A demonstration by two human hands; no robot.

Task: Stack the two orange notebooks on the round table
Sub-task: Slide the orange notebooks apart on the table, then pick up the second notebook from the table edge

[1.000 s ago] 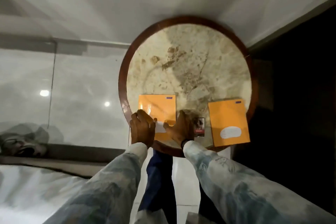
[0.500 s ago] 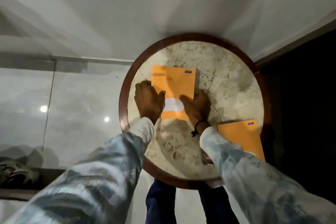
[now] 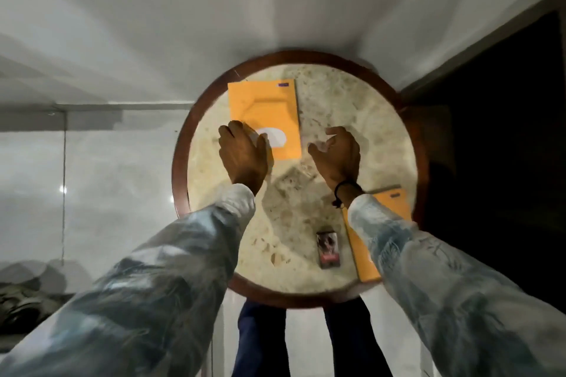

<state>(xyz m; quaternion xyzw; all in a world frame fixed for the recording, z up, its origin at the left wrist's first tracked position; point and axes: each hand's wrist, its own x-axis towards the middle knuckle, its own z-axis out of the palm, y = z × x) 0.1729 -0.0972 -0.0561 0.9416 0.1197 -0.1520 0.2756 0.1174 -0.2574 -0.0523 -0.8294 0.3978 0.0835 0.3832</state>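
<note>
One orange notebook (image 3: 265, 113) with a white oval label lies flat at the far left of the round marble table (image 3: 352, 119). My left hand (image 3: 242, 153) rests on its near left corner, fingers flat on the cover. My right hand (image 3: 337, 153) hovers just to the right of that notebook, fingers curled and apart, holding nothing. The second orange notebook (image 3: 395, 202) lies at the table's near right edge, mostly hidden under my right sleeve.
A small dark card or box (image 3: 327, 249) lies on the table near the front, left of the second notebook. The table has a dark wooden rim (image 3: 179, 162). A white wall stands behind, a dark area lies to the right, and a glossy floor is on the left.
The first notebook has been slid from the near edge to the far left of the table. My right hand has come off it and moved right; my left hand stays on it.
</note>
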